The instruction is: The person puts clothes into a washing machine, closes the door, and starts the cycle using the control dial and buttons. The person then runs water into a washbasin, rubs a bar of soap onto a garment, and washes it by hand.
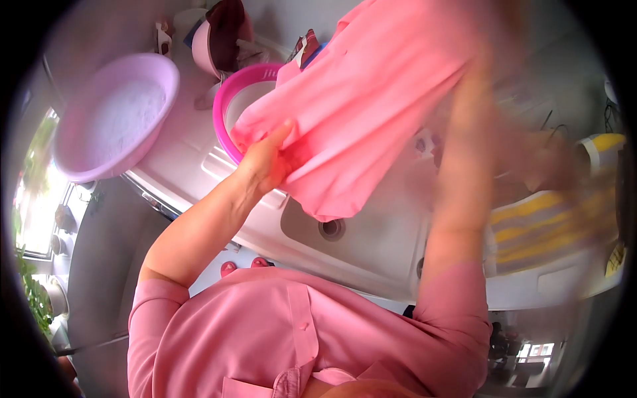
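Note:
A large piece of pink cloth is stretched up over the sink, with long folds running from lower left to upper right. My left hand is closed on its lower left end, thumb on top. At the upper right my right hand is raised at the cloth's other end. Motion blurs that hand and its fingers do not show clearly, but the cloth is drawn up to it. Below the cloth lies the sink basin with a round drain. A bright pink-rimmed basin sits partly hidden behind the cloth.
On the left, a lilac basin holds cloudy, sudsy-looking water. Behind stands a pale pink container with dark cloth over it. A yellow-and-grey striped cloth lies at right. Plants stand by the window.

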{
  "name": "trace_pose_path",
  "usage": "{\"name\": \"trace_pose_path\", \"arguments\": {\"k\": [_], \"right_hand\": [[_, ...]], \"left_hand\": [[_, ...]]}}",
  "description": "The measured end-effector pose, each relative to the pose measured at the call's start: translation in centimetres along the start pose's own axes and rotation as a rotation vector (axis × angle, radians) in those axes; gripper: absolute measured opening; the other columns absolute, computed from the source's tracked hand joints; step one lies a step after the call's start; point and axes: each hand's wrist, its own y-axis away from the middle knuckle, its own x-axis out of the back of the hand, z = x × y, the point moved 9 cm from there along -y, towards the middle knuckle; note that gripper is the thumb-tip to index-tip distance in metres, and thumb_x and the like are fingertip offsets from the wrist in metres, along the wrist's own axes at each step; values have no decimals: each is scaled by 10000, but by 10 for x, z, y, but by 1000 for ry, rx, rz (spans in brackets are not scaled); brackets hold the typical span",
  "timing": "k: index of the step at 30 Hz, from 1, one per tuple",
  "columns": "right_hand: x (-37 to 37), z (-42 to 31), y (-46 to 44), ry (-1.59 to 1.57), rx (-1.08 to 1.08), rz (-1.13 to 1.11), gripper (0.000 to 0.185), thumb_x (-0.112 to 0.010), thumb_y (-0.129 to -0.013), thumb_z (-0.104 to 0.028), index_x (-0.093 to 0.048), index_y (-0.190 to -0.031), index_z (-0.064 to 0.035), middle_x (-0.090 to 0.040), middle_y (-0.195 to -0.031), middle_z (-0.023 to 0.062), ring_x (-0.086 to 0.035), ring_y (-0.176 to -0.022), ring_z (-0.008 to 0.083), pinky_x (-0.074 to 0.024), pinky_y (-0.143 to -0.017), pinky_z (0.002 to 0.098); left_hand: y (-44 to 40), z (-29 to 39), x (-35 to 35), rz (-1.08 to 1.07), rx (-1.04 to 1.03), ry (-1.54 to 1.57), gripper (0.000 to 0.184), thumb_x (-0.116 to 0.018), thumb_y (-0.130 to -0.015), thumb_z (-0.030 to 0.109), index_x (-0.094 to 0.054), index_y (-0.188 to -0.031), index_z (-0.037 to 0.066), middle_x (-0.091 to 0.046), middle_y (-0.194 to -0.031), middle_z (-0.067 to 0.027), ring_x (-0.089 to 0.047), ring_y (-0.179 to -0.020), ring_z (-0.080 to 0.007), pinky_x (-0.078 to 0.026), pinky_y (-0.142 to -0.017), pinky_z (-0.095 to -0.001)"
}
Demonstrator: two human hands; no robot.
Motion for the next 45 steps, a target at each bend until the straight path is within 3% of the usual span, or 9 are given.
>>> {"name": "trace_pose_path", "arguments": {"k": [4,9,18,27,29,34,36,41,45], "right_hand": [[10,-40,-19,65,128,68,218,-523,-823,-173,-565,-992,-42,-605,-935,94,-576,-845,189,-468,-764,305],[33,-64,-26,146,204,185,235,-480,-848,-187,-553,-1010,-33,-594,-969,90,-566,-881,188,-458,-786,307],[77,-60,-39,227,165,268,270,-411,-889,-209,-536,-1034,-19,-578,-1022,83,-550,-937,187,-444,-822,312],[97,-66,-71,312,165,169,291,-468,-856,-278,-566,-961,-25,-598,-949,55,-572,-849,178,-465,-731,310],[59,-67,-57,288,224,-77,373,-604,-792,-278,-517,-1096,-79,-577,-1043,98,-562,-928,202,-464,-828,374],[32,-51,-63,335,245,-121,361,-596,-795,-329,-535,-1054,-84,-580,-1041,95,-554,-940,192,-464,-824,378],[14,-36,-66,319,237,-184,355,-594,-795,-341,-545,-1033,-82,-586,-1027,94,-560,-929,190,-466,-819,375],[-22,46,-67,303,-93,-360,319,-524,-837,-336,-579,-956,-46,-621,-909,81,-597,-830,179,-486,-760,347],[-20,129,-45,974,-220,-522,284,-484,-853,-318,-600,-956,-80,-630,-849,76,-609,-758,188,-493,-716,315]], "left_hand": [[-10,24,-9,108,34,98,506,-588,-802,371,-409,-1171,73,-478,-1049,-54,-489,-913,-217,-400,-813,-326],[-19,99,-23,216,-322,-157,173,-473,-821,163,-558,-936,66,-549,-840,-48,-493,-757,-167,-402,-706,-292],[19,197,-49,234,-588,-593,165,-537,-828,275,-502,-873,121,-512,-890,-23,-476,-782,-153,-409,-703,-286],[-8,239,-31,93,-593,-514,418,-572,-824,226,-459,-1149,-12,-551,-1038,-64,-512,-947,-140,-421,-809,-267],[-3,237,-25,135,-625,-523,416,-571,-823,230,-466,-1149,-7,-550,-1045,-69,-513,-949,-140,-424,-805,-266],[4,230,-14,110,-538,-716,348,-566,-822,241,-516,-1077,9,-561,-1009,-73,-524,-916,-131,-437,-768,-254],[6,224,-8,113,-514,-757,229,-562,-832,277,-572,-885,55,-571,-856,-35,-525,-782,-97,-423,-693,-231],[25,215,5,131,-402,-937,257,-555,-835,280,-567,-911,35,-575,-878,-58,-547,-767,-119,-447,-673,-245],[42,219,7,197,-444,-810,273,-531,-848,268,-553,-938,11,-577,-888,-74,-561,-787,-148,-463,-704,-275]]}}
